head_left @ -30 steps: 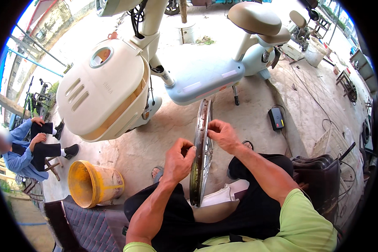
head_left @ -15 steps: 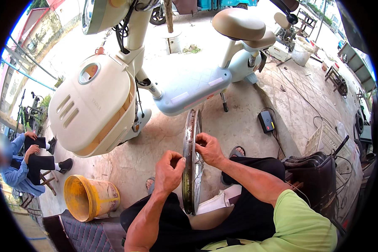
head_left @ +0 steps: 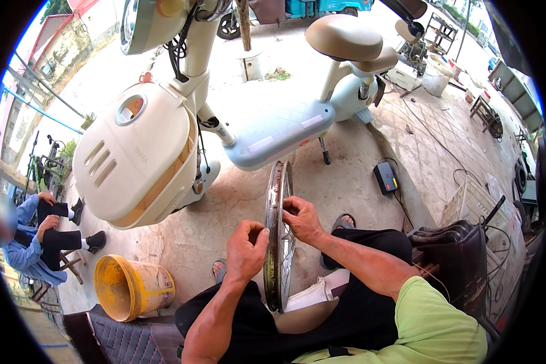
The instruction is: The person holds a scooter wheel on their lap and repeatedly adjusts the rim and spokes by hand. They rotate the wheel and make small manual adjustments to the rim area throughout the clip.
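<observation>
A worn metal wheel rim [head_left: 274,242] stands on edge between my knees, its outer face turned toward me. Thin spokes [head_left: 290,246] show along its right side. My left hand [head_left: 247,249] is at the rim's left edge, thumb and forefinger pinched together; whatever lies between them is too small to name. On the other side, my right hand [head_left: 303,219] has its fingers bent closed against the rim's right edge by the spokes. Its fingertips are partly hidden, so what they grip cannot be made out. The rim's lower end rests by a pale pad [head_left: 312,295] at my lap.
A cream and light-blue electric scooter [head_left: 279,136] stands just ahead. At left are a yellow bucket [head_left: 155,288] and a seated person [head_left: 33,236]. A black charger box [head_left: 384,177] with a cable lies right, near a dark seat [head_left: 452,258] and a pale crate [head_left: 467,203].
Both hands stay at the rim with only slight finger shifts; the left hand sits a little closer to it. The whole view has shifted slightly.
</observation>
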`<state>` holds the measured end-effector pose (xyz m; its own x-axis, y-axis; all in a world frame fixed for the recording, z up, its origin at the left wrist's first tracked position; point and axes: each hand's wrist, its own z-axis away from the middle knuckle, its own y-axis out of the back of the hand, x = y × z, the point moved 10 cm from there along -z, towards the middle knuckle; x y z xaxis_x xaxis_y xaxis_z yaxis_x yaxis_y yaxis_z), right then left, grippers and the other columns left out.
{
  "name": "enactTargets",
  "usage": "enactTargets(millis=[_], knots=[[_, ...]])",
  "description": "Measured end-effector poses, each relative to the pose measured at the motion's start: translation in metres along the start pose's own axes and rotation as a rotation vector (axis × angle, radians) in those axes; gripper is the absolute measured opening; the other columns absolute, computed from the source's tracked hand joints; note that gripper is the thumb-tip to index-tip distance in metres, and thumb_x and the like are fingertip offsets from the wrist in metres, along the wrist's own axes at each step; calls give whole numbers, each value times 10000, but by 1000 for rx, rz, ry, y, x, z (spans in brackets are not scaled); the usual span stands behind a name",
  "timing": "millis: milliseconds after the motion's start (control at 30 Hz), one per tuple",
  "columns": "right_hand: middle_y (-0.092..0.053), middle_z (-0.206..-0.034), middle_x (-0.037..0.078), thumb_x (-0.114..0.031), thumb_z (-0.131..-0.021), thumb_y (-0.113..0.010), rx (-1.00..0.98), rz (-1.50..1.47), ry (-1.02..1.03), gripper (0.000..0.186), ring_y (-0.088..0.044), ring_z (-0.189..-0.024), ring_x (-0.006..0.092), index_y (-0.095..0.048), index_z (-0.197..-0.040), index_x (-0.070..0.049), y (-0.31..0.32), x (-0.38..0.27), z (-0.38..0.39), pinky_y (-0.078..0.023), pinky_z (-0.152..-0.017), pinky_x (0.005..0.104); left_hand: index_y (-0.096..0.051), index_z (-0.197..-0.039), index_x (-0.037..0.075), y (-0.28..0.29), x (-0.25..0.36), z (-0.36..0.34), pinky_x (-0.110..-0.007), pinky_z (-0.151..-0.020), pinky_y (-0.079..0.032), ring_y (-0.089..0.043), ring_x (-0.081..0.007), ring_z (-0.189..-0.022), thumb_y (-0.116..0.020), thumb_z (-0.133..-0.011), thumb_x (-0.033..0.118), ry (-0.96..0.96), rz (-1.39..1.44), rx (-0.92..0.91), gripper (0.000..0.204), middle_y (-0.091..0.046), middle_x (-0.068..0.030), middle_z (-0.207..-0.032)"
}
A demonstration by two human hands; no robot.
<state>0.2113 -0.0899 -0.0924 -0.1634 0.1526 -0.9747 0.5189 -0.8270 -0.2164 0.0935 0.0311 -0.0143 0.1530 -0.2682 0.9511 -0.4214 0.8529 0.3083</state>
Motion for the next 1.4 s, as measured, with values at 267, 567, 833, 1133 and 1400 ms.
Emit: enactTargets(millis=[267,567,833,1133,1400], knots=[[-697,-1010,54,-41,-947,-680,-49,-125,51,167,-652,-919,98,-644,-1102,10,-25,21,-1,-542,-814,249,-590,-996,23,9,27,-13,-372,-808,-496,-602,-284,-945,-656,-892,53,-331,-111,124,127,-614,-140,-1053],[-685,-1052,61,-28,-979,-627,-52,-173,77,169,-637,-953,117,-617,-1143,8,-53,37,-14,-533,-852,265,-574,-971,11,17,18,-27,-387,-844,-489,-579,-318,-987,-655,-870,33,-343,-173,179,130,-581,-176,-1112],[-678,-943,5,-130,-995,-634,-56,-201,93,182,-603,-820,74,-653,-1127,-6,-71,37,-21,-502,-730,235,-569,-963,5,31,17,-30,-332,-810,-507,-587,-231,-929,-619,-884,-12,-442,-261,219,95,-567,-140,-1109],[-635,-926,-11,-210,-984,-669,-248,-325,-66,207,-572,-807,70,-649,-1073,-25,-79,48,-26,-491,-720,232,-577,-954,9,36,12,-23,-379,-851,-489,-577,-287,-985,-655,-871,33,-391,-222,203,117,-578,-163,-1101],[-644,-956,-6,-228,-979,-681,-222,-330,-51,241,-570,-813,68,-652,-1098,-21,-72,47,-20,-493,-729,235,-581,-952,7,32,9,-25,-396,-853,-492,-579,-309,-980,-672,-870,46,-360,-164,203,129,-583,-164,-1095]])
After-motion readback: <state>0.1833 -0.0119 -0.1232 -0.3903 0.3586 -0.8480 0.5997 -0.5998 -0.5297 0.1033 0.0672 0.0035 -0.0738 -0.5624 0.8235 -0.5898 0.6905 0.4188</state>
